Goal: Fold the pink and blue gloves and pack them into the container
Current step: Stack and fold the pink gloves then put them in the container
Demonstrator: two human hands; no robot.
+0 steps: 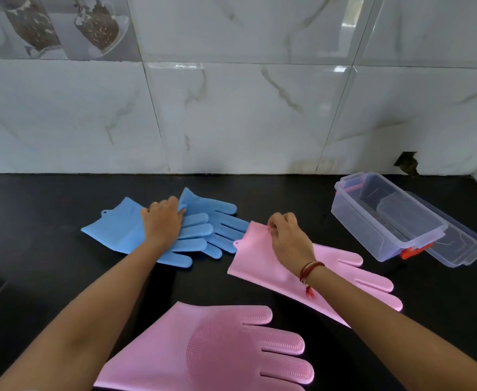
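Note:
Two blue gloves (113,230) lie overlapped on the black counter at centre left, fingers pointing right. My left hand (162,221) rests on top of them and pinches an edge of the upper one. A pink glove (260,263) lies flat to the right of them, fingers toward the right; my right hand (288,238) pinches its cuff edge. A second pink glove (212,348) lies flat near the front, bristled palm up. The clear plastic container (384,221) stands open and empty at the right.
The container's clear lid (463,244) lies beside it on the right. A red latch (412,252) sticks out at the container's near end. A marble-tiled wall (231,108) closes off the back of the black counter (48,277).

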